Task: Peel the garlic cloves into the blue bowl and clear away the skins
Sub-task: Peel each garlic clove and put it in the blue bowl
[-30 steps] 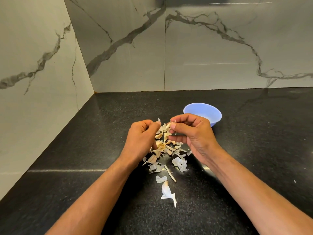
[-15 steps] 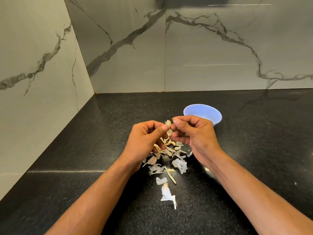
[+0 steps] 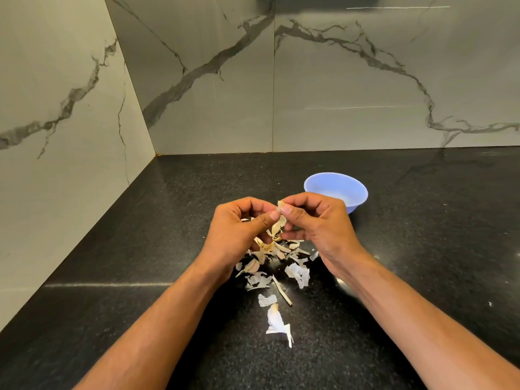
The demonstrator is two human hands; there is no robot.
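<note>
Both hands pinched one garlic clove above the skin pile, mid-peel.

Black counter [image 3: 408,249] carried everything, marble wall [image 3: 337,80] behind. Blue bowl [image 3: 336,190] stood just far-right of the hands, likely kept close so a peeled clove drops straight in; contents not visible. Left hand [image 3: 239,229] and right hand [image 3: 318,223] were curled, thumb tips meeting on the garlic clove [image 3: 280,205], held up off the counter so loosened skin falls clear. Skins [image 3: 270,266] lay scattered under and near of the hands, not yet cleared.
</note>
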